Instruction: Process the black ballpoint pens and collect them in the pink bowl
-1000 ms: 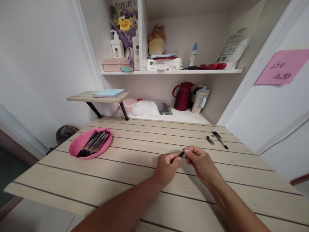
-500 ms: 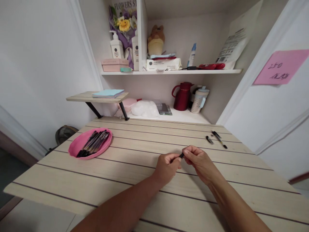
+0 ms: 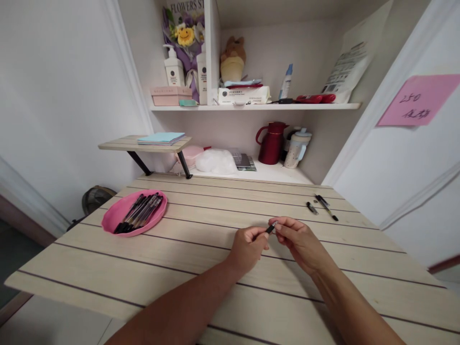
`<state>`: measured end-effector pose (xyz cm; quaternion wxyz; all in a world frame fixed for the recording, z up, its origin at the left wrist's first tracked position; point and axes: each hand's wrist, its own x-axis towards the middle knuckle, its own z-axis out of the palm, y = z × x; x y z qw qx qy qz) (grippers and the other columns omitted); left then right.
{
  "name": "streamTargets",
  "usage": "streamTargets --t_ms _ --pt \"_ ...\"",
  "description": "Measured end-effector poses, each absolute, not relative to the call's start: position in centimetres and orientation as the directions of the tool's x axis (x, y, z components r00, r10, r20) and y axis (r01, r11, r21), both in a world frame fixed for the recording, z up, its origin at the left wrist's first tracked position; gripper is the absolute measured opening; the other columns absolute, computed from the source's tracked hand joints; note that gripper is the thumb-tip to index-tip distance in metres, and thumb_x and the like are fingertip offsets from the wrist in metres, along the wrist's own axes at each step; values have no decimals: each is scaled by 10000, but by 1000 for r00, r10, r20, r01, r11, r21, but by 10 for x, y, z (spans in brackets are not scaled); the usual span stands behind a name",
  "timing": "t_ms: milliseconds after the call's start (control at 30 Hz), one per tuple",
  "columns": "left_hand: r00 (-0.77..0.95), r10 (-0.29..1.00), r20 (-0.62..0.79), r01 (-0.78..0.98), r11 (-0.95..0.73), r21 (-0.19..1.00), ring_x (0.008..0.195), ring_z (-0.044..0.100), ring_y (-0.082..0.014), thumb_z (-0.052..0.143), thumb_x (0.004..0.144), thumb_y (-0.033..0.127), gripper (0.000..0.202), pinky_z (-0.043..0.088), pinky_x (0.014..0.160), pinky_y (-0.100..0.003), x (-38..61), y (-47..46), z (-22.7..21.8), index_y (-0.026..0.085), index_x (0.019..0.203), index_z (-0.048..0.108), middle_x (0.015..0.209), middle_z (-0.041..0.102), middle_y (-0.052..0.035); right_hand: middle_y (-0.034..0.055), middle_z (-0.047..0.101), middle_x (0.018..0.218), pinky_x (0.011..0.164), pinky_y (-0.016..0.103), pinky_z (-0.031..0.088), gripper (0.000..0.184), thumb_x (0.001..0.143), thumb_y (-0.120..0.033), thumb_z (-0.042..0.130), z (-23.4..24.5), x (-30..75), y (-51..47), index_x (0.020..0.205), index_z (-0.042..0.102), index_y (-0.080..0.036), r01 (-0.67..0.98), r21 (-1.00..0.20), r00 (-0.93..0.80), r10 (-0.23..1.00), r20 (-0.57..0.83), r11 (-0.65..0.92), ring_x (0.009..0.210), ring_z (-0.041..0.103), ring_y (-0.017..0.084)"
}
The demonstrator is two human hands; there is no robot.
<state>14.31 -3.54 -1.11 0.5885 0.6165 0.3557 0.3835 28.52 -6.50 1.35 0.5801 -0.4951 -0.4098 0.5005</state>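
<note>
The left hand (image 3: 249,249) grips a black pen part (image 3: 270,228); the right hand (image 3: 298,242) pinches its silver tip (image 3: 274,223). A pink tray (image 3: 114,214) holds pens (image 3: 141,213) near the worktop's (image 3: 108,263) left edge.

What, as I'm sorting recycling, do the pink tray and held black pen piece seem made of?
Pink tray: probably plastic, satin, from its even colour and wavy rim. Black pen piece: perhaps matte plastic or rubber, being dull; its silvery tip suggests metal.
</note>
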Motion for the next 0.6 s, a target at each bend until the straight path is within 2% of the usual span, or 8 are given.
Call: streamTargets --t_ms 100,267,400,600 --pt "445 895 42 -18 -38 999 358 351 -36 494 764 293 273 275 353 -177 144 -34 -13 119 875 672 543 523 19 -24 489 548 458 235 245 261 600 -373 734 12 285 -64 698 616 -161 -116 -993 196 981 12 35 482 324 72" --pt "449 891 58 -36 -47 998 359 348 -34 493 764 296 267 276 355 -174 143 -33 -16 126 877 666 555 526 21 -8 542 663 476 232 274 320 636 -382 707 10 286 -63 871 631 -179 -149 -989 138 990 -12 9 508 363 76" --pt "459 886 60 -11 -62 998 360 351 -36 489 764 302 257 275 354 -174 143 -32 -16 125 827 665 547 522 21 -26 496 571 462 230 247 277 604 -394 729 10 286 -62 706 608 -166 -92 -995 171 985 25 42 486 326 72" --pt "462 886 33 24 -50 998 353 351 -35 481 767 299 279 289 361 -173 142 -30 -16 134 885 673 543 518 29 3 555 664 475 231 279 334 635 -405 706 9 286 -61 864 637 -172 -134 -991 148 989 -3 17 510 376 80"
